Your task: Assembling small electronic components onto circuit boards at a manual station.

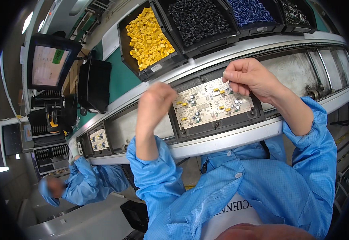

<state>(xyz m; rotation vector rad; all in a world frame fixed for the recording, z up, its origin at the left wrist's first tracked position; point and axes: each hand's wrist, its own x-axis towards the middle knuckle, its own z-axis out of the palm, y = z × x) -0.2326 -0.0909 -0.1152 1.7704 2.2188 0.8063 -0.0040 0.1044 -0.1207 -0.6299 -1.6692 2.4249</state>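
A pale circuit board panel (208, 116) lies in a black carrier frame (222, 124) on the conveyor in front of me. Small yellow block parts (184, 119) and dark round capacitors (197, 119) stand on it in several groups. Over the board's far right corner, my right hand (254, 78) is closed, thumb and index finger pinched together. Whatever may be between those fingertips is too small to make out. My left hand (153, 105) is raised beside the board's left edge. Motion smears its fingers, so I cannot tell whether they grip anything.
Beyond the conveyor rail (278, 49) stand black bins of yellow parts (148, 38), black parts (198, 20), blue parts (248, 12) and mixed dark parts (294, 14). At left are a monitor (48, 62) and a co-worker (88, 180) handling another board (99, 140).
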